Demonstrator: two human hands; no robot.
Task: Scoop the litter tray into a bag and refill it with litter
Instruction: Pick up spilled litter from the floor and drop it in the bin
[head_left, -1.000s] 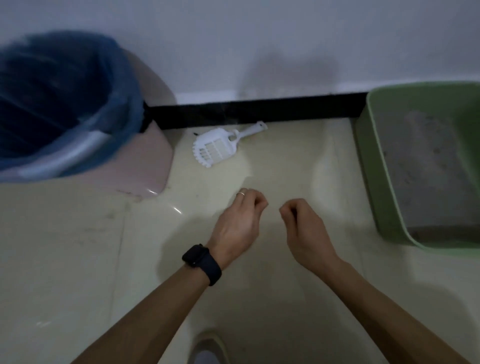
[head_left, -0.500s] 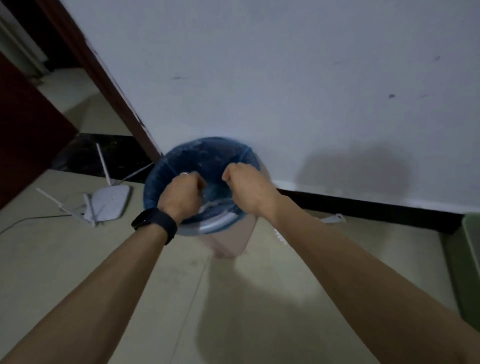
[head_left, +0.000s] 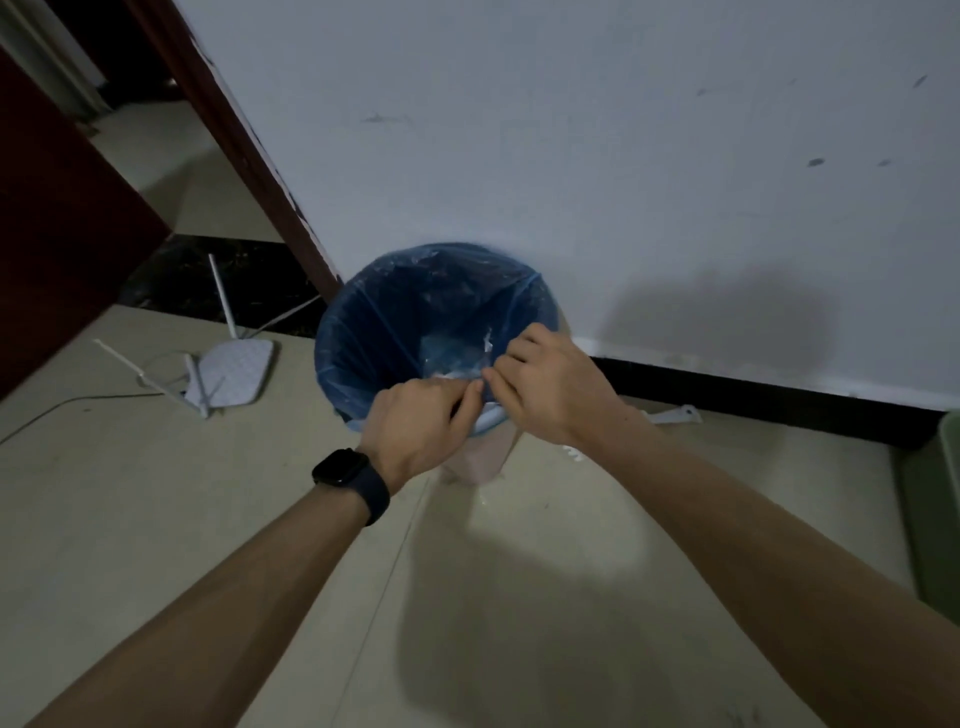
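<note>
1. Head view, the step: the left hand (head_left: 421, 421) and the right hand (head_left: 545, 384) are meeting at the near rim of the blue bag (head_left: 363, 332). Each is pinching the thin film with curled fingers, fingertips almost touching.
2. Doing it well, as I judge it: they should be spreading the edge evenly and seating it over the bin (head_left: 483, 460), pulling gently, since the film is likely tearing if yanked.
3. The bag is looking translucent and crinkled, lining the pink bin against the wall, with something pale lying inside.
4. The green litter tray (head_left: 951, 493) is showing only at the right edge, well apart. The white scoop (head_left: 675, 415) is lying near the skirting, partly hidden.
</note>
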